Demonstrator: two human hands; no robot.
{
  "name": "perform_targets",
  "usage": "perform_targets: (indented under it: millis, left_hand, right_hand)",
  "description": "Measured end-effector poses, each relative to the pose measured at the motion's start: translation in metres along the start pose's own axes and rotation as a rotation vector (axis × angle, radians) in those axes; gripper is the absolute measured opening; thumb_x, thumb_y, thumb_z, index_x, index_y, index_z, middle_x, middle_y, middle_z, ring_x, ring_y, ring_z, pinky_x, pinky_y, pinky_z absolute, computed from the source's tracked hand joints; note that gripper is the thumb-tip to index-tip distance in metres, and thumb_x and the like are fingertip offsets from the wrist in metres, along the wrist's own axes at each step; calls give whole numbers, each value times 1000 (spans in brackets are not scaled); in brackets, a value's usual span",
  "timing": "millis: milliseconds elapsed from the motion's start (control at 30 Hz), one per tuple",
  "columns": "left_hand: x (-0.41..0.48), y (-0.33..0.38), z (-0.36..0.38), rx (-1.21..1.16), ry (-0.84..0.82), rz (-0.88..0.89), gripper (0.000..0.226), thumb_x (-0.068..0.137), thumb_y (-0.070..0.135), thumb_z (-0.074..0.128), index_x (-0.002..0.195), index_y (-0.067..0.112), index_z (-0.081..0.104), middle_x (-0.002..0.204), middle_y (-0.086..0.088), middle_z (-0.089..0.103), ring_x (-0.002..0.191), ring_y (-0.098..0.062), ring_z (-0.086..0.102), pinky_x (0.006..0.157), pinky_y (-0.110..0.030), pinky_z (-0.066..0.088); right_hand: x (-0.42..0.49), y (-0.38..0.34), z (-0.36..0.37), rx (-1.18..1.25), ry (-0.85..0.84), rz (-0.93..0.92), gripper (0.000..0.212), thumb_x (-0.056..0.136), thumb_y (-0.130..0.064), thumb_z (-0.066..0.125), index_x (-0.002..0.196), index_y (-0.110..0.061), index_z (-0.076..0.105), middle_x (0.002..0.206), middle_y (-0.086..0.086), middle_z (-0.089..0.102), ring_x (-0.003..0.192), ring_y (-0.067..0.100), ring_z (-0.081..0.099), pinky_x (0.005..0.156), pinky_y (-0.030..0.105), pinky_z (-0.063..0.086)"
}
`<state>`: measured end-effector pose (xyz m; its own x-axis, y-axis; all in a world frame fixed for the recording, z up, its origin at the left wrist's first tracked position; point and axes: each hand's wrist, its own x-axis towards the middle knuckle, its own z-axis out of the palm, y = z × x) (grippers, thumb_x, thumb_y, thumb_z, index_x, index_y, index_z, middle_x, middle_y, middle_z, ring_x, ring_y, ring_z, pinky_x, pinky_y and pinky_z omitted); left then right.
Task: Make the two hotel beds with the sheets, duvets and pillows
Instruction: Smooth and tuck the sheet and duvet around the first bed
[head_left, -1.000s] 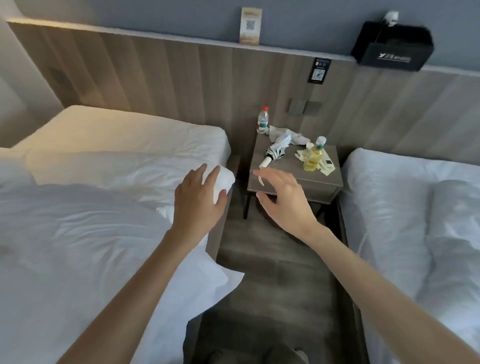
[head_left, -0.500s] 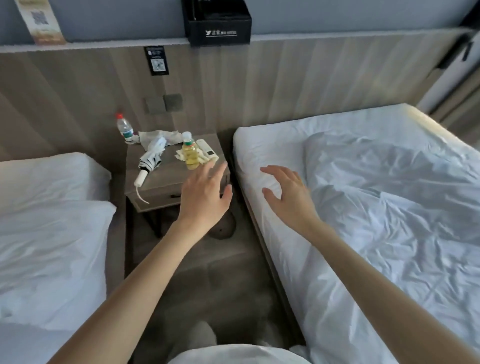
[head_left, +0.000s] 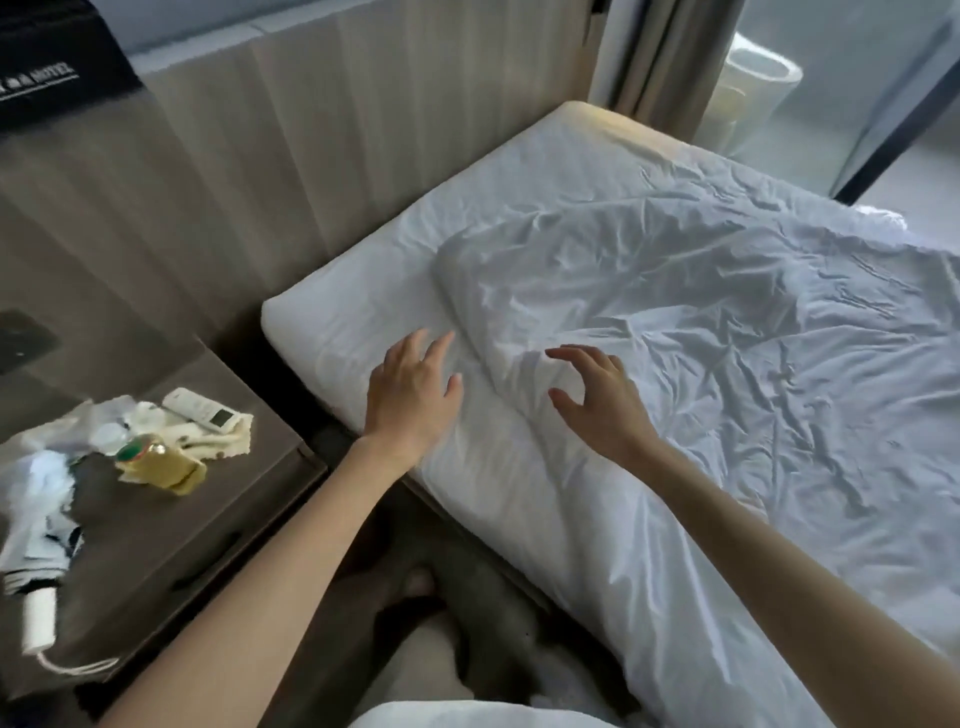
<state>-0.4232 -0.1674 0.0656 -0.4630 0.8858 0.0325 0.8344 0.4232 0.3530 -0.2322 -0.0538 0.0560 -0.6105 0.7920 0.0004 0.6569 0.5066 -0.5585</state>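
Observation:
The right-hand bed (head_left: 332, 332) fills the right of the view, its mattress covered by a white sheet. A crumpled white duvet (head_left: 727, 332) lies over most of it, its near corner folded close to the head end. My left hand (head_left: 413, 397) hovers with fingers spread over the sheet beside the duvet's corner. My right hand (head_left: 602, 400) hovers over the duvet's near edge, fingers curled apart and holding nothing. No pillow is in view.
A brown nightstand (head_left: 244, 509) stands at the left with a folded umbrella (head_left: 36, 545), a yellow drink bottle (head_left: 156, 460), a remote (head_left: 202, 410) and cloths. The wooden headboard wall (head_left: 260, 156) runs behind. Curtains (head_left: 670, 57) hang at the far right. Dark floor lies between nightstand and bed.
My view has swung from the left bed across the nightstand to the right bed. Both hands have moved rightwards and now hover over the right bed's head end.

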Motion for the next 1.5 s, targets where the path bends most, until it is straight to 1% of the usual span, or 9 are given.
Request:
perform_targets:
  millis: [233,633,1033,1100,1167,1300,1367,1433,1500]
  left_hand:
    - [105,-37,3,32,-173,134,57,98,35,46,150,20,29,154,-8,28,137,-28,33,105,-43,34]
    - [258,-92,73,-79,-291,-107,60,96,33,48,151,19,28,151,-7,32,133,-29,38,103,-43,34]
    - [368,-139,214,-291,-422,-160,67,96,28,51,154,26,16,159,-2,18,143,-24,26,114,-39,28]
    - [372,-144,228,-296,-434,-167,67,96,27,51,154,26,17,160,-1,16,144,-23,24,115,-38,27]
    - [373,-148,237,-297,-444,-168,67,97,27,51,154,26,16,161,0,14,145,-22,23,115,-37,26]
    - [379,-150,240,-315,-446,-176,68,97,26,51,154,25,16,160,-1,14,144,-24,23,115,-36,26]
    - [382,-145,235,-324,-455,-193,68,97,26,52,154,24,16,160,-2,14,144,-25,24,115,-36,26]
    - [386,-134,225,-339,-444,-205,68,97,25,52,154,22,16,160,-3,13,144,-25,23,114,-35,25]
    - [394,-117,214,-372,-386,-223,68,97,24,52,154,21,16,161,-4,13,145,-23,21,114,-34,23]
  right_hand:
    - [61,-1,20,-23,62,225,49,91,-25,61,138,-26,48,146,-2,43,135,26,33,105,41,32]
    - [213,33,107,-10,-5,231,49,88,-29,66,135,-22,53,144,3,45,125,32,43,102,43,40]
    - [344,130,255,-189,-504,384,99,80,-51,70,151,-40,1,160,10,-7,141,45,14,104,60,36]
    - [349,138,271,-249,-498,404,105,79,-46,71,152,-34,-2,159,12,-4,137,43,19,101,60,38]
    - [350,142,280,-314,-414,382,93,82,-33,67,153,-24,8,153,17,13,128,40,31,98,51,42]
    - [356,149,275,-237,-284,288,33,84,-6,50,117,-4,52,117,20,56,106,38,53,81,40,43]
    - [360,146,257,-143,-270,276,8,80,-6,53,87,-6,57,94,20,63,90,38,58,70,37,37]
    - [363,137,224,-45,-225,316,21,75,-12,61,63,-15,44,71,13,54,71,33,50,61,32,25]
    - [366,128,182,42,-129,332,25,71,-16,67,61,-11,45,62,10,51,65,31,47,59,35,28]
